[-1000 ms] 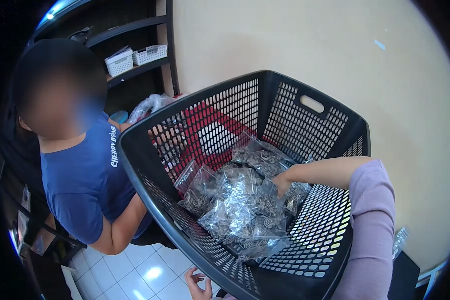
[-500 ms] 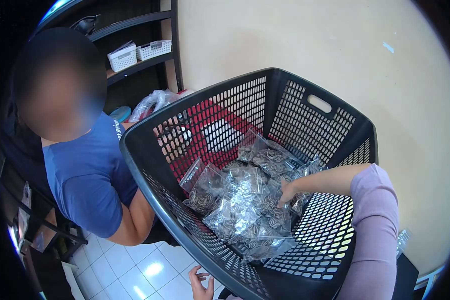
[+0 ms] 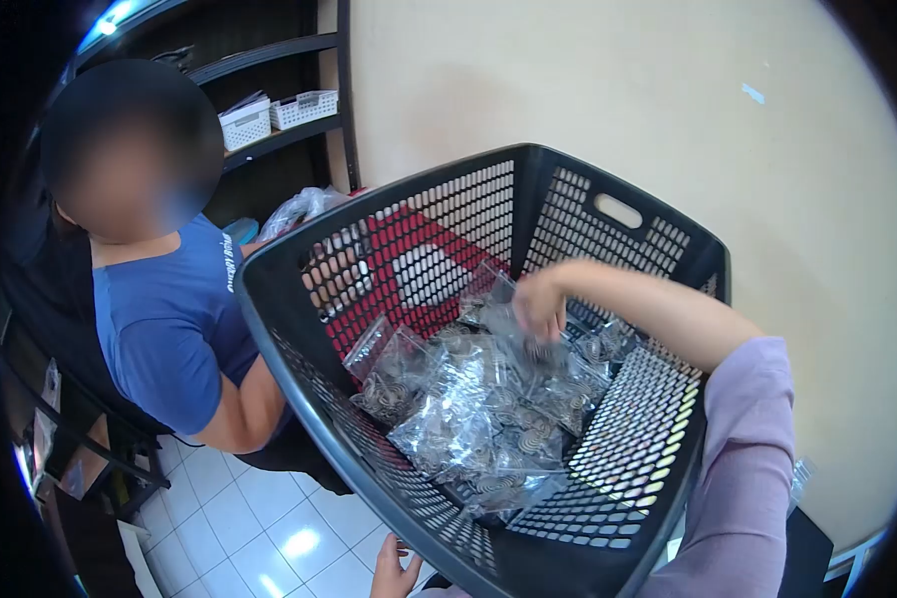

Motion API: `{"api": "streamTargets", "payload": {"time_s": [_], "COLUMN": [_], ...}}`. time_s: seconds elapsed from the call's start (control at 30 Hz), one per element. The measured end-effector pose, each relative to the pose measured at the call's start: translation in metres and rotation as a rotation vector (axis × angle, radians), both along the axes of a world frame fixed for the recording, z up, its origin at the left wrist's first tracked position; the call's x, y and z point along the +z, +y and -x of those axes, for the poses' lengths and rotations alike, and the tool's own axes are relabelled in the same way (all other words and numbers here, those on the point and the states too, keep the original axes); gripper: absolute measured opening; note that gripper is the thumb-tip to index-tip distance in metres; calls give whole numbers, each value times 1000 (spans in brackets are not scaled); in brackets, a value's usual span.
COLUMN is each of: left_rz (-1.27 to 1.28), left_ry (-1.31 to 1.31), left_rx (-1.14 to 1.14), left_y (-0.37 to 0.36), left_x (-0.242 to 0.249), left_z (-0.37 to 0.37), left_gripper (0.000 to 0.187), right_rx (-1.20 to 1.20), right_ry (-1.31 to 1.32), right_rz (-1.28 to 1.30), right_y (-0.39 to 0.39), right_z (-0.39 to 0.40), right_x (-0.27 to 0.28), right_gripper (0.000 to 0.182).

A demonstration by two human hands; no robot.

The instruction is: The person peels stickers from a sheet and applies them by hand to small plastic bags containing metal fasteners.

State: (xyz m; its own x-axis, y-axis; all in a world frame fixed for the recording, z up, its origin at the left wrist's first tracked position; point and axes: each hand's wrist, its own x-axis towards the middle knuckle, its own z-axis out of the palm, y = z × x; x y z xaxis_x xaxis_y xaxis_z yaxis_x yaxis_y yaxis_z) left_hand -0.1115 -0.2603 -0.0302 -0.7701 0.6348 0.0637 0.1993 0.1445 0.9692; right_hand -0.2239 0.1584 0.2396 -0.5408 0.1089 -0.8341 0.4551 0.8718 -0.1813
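A large black slatted basket (image 3: 309,394) holds a pile of clear plastic bags (image 3: 458,409) with dark spiral-patterned pieces inside. My right hand (image 3: 541,304) reaches into the basket over the far right part of the pile, its fingers pointing down and closed on a clear bag that is blurred by motion. Below the basket's near left rim, at the bottom of the view, is my left hand (image 3: 396,570), partly cut off by the frame edge, its fingers partly hidden at the rim.
A person in a blue shirt (image 3: 174,319) stands left of the basket. Behind are black shelves (image 3: 269,140) with two white baskets (image 3: 245,124) and a plastic bag (image 3: 304,207). White floor tiles (image 3: 229,508) show below, a pale wall (image 3: 648,80) behind.
My right hand has moved up and left from the right side of the pile, lifting a bag. My left hand has moved slightly down and left. The basket has shifted slightly left in view.
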Motion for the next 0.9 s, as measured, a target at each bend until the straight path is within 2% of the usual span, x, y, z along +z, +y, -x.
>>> {"api": "streamTargets", "payload": {"time_s": [0.07,0.1,0.2,0.23,0.27,0.33,0.37,0.43,0.47,0.53,0.6,0.63,0.67,0.73,0.77,0.83,0.87,0.9], "left_rz": [110,115,112,114,118,127,134,216,177,22,-178,-271,-364,-597,-590,-513,-498,-491], "left_ry": [198,194,-163,-286,-407,-650,-774,-532,-507,-541,-584,-563,-544,-667,-674,-529,-608,-608], "left_rx": [-140,-155,-427,-518,-611,-796,-887,-1037,-1059,-1078,-1001,-1000,-992,-946,-952,-860,-814,-822], "left_y": [5,9,18,22,27,43,54,84,97,126,164,185,206,247,258,276,282,284], "left_x": [30,34,36,35,35,36,39,74,78,78,98,109,119,112,110,105,96,94], "left_z": [-6,-8,-21,-27,-31,-42,-48,-70,-79,-99,-126,-141,-157,-193,-210,-237,-248,-257], "left_gripper": [37,37,37,36,36,36,36,36,35,37,47,49,50,53,53,51,42,42], "right_rx": [32,14,-29,-89,-113,-240,-351,-560,-654,-807,-929,-1063,-1083,-1181,-1207,-1286,-1291,-1247], "right_ry": [288,463,1063,1265,1411,1760,1883,2110,2215,2238,2160,2120,1972,1831,1790,1698,1705,1687], "right_rz": [-84,-93,-12,132,68,30,94,205,250,146,246,294,312,431,489,504,500,453], "right_y": [-1,-3,2,3,1,-14,-18,-22,-24,-39,-57,-69,-71,-78,-78,-82,-82,-82], "right_z": [-19,-35,-106,-136,-167,-236,-270,-338,-369,-417,-445,-454,-468,-485,-496,-511,-520,-527], "right_x": [49,75,130,140,150,156,152,132,113,62,7,-14,-36,-66,-80,-87,-86,-84], "right_gripper": [32,30,29,31,32,36,35,33,32,32,31,27,23,20,20,23,23,22]}}
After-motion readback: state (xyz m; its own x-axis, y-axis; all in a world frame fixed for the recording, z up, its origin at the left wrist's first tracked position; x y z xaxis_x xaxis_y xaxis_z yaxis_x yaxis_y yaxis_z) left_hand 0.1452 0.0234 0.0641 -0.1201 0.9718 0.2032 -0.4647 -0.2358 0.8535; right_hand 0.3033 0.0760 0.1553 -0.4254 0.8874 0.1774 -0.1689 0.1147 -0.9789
